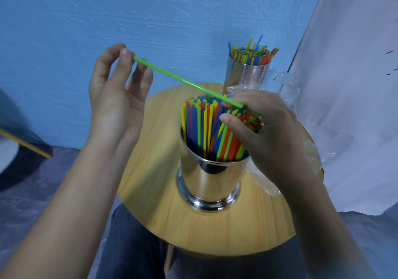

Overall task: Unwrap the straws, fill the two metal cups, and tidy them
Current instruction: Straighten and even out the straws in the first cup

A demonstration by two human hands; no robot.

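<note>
The left hand was held raised at 10 o'clock from the near cup, its thumb and forefinger pinched on one end of a green straw. The straw was stretched slantwise down toward 4 o'clock, its far end met at the fingers of the right hand. That hand was curled around the right-hand part of the straws packed upright in the near cup, which was set near the middle of the round worktop.

The cup was judged almost full, so little room was left for another straw. If the green straw were pushed in at a slant, it could be bent or its neighbours lifted out. If the bundle were squeezed too hard or let go suddenly, straws could be fanned out and spilled over the rim. The tall cup could also be tipped by a sideways push at the top.

A far cup, likewise filled, was seen at the worktop's 1 o'clock edge. Crumpled clear wrapper was left lying from 1 to 4 o'clock, partly under the right wrist, where it could be caught and dragged. A white cloth was hung at 3 o'clock.
</note>
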